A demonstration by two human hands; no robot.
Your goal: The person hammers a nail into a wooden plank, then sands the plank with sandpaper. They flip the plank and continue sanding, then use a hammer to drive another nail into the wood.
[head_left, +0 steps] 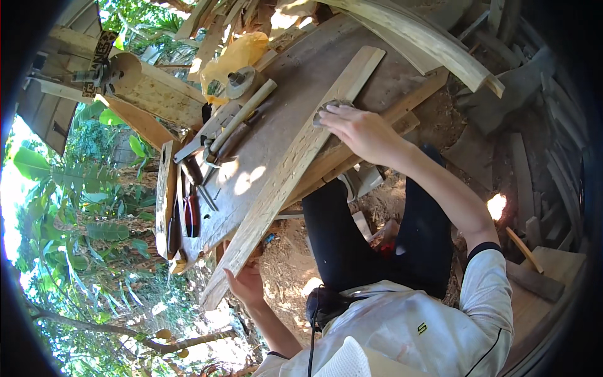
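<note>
A long, pale wooden plank (286, 173) lies slantwise across the worktable (282, 94), its near left end jutting past the table edge. My left hand (247, 284) grips that end, thumb along the edge and fingers partly hidden beneath. Farther up the plank, my right hand (358, 132) presses a flat greyish-brown pad (333, 112) against the upper face. The pad resembles folded sandpaper, but the fingers cover part of it. Rough marks run along the plank's surface.
A hammer (244, 115), a red-and-black screwdriver (191, 215) and other hand tools lie along the table's left side. Behind them are a round disc (244, 83) and a yellow plastic bag (242, 53). Curved boards (421, 38) rest at the far right; timber offcuts (521, 169) lie beyond.
</note>
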